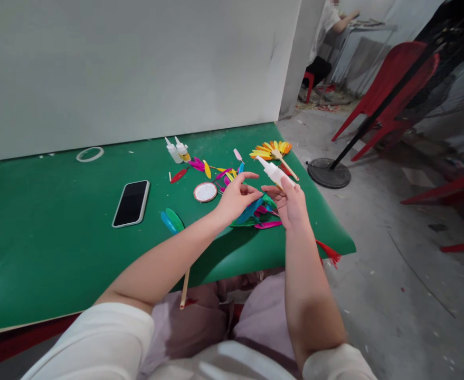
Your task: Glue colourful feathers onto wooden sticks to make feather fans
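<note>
The right hand [291,205] clasps the glue bottle [273,171], likely light and squeezable, round its body; the left hand [235,198] is spread open, empty.

Black phone [131,202] face-up on green surface [37,237]; tape ring [90,154] near wall; red chairs [390,89] and round stand base [329,173] on floor.

Both forearms extended forward, left hand [235,198] loosely open, right hand [291,203] closed in a grip

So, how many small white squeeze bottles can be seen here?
3. A first bottle and a second bottle stand side by side on the green table; a third bottle is in the right hand. The feathers could hide more.
</note>
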The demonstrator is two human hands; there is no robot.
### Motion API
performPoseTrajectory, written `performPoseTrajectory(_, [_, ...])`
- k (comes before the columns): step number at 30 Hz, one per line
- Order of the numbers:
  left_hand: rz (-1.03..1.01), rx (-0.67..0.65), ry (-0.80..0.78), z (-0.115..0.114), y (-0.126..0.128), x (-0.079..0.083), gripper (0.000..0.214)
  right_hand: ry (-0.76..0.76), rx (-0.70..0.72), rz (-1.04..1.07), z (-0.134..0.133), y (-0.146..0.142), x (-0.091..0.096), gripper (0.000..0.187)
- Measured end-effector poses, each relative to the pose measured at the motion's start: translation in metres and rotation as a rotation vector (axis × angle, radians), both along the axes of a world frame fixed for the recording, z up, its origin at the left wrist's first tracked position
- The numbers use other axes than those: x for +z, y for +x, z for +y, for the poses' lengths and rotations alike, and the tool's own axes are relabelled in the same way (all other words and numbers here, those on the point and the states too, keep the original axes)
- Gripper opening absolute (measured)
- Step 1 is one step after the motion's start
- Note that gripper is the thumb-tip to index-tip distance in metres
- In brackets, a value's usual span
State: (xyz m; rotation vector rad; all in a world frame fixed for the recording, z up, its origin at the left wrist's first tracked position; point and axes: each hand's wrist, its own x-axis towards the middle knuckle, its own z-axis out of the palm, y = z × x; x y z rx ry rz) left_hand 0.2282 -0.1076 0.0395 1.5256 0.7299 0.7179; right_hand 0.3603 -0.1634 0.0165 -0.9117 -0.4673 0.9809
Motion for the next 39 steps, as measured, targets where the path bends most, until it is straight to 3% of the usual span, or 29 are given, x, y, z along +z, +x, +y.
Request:
performPoseTrajectory(16, [-0.058, 0.021, -0.089, -0.002, -0.006, -0.001, 0.039, 0.006, -0.006, -0.024, 0.001, -0.001, -0.002, 0.027])
performPoseTrajectory(27, [-0.037, -0.070, -0.201, -0.009, -0.007, 0.002, 0.039, -0.006, -0.012, -0.027, 0.000, -0.002, 0.000, 0.027])
performPoseTrajectory(34, [-0.014, -0.156, -0.267, -0.009, -0.012, 0.002, 0.054, -0.008, -0.010, -0.032, -0.001, -0.001, 0.001, 0.026])
performPoseTrajectory(39, [0.008, -0.154, -0.254, -0.009, -0.013, 0.001, 0.054, -0.016, -0.020, -0.034, 0.000, 0.000, 0.000, 0.026])
